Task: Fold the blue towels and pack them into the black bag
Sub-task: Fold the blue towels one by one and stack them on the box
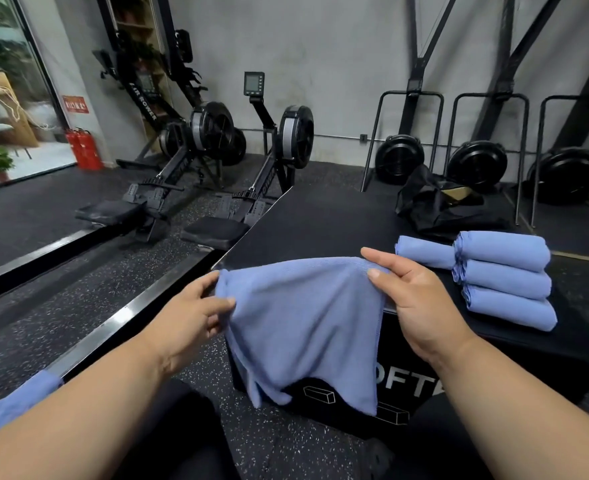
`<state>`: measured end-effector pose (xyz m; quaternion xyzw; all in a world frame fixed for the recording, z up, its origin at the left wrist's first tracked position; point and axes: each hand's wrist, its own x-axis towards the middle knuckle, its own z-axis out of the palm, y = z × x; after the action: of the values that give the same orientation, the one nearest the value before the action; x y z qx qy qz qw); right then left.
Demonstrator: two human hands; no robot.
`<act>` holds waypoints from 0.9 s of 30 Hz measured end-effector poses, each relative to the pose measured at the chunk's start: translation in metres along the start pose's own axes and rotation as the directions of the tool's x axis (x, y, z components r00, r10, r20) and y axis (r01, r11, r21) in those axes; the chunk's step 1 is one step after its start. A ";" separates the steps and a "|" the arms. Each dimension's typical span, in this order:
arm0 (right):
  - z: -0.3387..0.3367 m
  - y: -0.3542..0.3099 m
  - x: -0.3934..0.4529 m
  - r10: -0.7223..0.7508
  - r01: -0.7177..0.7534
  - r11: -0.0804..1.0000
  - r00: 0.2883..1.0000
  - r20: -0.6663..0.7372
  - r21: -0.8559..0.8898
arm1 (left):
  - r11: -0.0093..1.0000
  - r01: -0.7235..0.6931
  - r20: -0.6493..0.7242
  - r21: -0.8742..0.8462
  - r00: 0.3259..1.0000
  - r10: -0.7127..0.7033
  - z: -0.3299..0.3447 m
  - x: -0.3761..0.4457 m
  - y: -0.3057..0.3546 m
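Note:
A blue towel (303, 320) hangs in the air in front of the black box (320, 223). My left hand (196, 317) pinches its upper left corner and my right hand (414, 296) pinches its upper right corner, so the cloth sags between them. Several folded blue towels (504, 278) lie on the right of the box top, three in a stack and one just behind to the left. The black bag (438, 206) lies crumpled at the far right of the box top, beyond the folded towels.
Another blue towel (12, 403) lies at the lower left, by my left forearm. Rowing machines (216, 133) stand on the speckled floor to the left and behind. Black metal frames and fans (476, 164) line the wall at the back right.

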<state>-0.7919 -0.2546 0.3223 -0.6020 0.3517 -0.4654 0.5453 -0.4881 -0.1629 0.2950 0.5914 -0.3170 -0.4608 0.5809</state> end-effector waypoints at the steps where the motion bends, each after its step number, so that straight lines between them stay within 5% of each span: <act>1: -0.001 -0.002 -0.001 -0.019 0.019 0.999 1.000 -0.007 -0.026 | 0.998 -0.020 0.005 0.057 1.000 0.020 0.002 0.001 0.001; 10: -0.021 -0.012 0.024 -0.104 0.088 0.989 0.985 -0.136 -0.116 | 0.921 -0.324 -0.072 0.218 0.935 0.346 0.039 0.028 0.056; 17: -0.032 -0.020 0.075 -0.157 0.140 0.986 0.959 -0.237 -0.085 | 0.947 -0.282 -0.018 0.153 0.957 0.288 0.049 0.078 0.075; 22: -0.028 -0.022 0.111 -0.168 0.152 0.984 0.963 -0.213 -0.089 | 0.805 -0.140 -0.127 0.576 0.958 0.257 0.048 0.117 0.071; 27: -0.021 -0.015 0.125 -0.129 0.121 0.991 0.974 -0.184 -0.055 | 0.906 0.005 -0.192 0.423 0.978 0.084 0.042 0.152 0.058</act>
<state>-0.7730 -0.3756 0.3581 -0.5880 0.3730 -0.5456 0.4662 -0.4602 -0.3246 0.3288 0.7406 -0.3590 -0.3059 0.4787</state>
